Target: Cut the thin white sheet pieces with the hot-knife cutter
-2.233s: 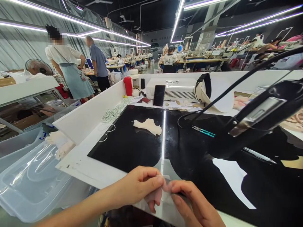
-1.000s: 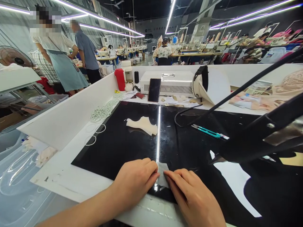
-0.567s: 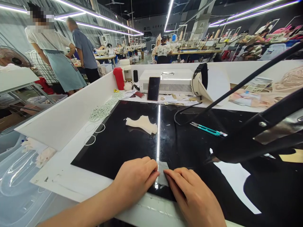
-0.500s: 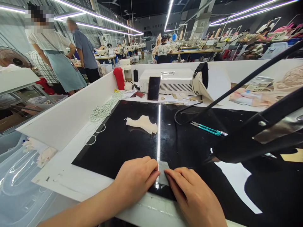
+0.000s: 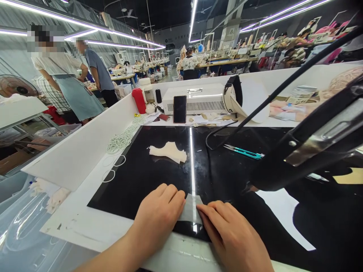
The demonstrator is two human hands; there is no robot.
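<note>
A small, thin translucent piece lies on the glossy black work surface near its front edge. My left hand lies palm down with fingers stretched out, the fingertips pressing the piece's left edge. My right hand lies flat as well, its fingertips on the piece's right edge. Neither hand grips anything. A stack of cream fabric pieces sits farther back on the black surface.
Teal thread snips lie to the right. A black lamp arm crosses the right side. White elastic loops, a phone, a white machine and a red bottle stand behind. Clear plastic bins at left. People stand at far left.
The hands lowered the translucent piece from in front of me onto the black surface and now press it flat. My view has shifted slightly; the hands barely moved in the last second.
</note>
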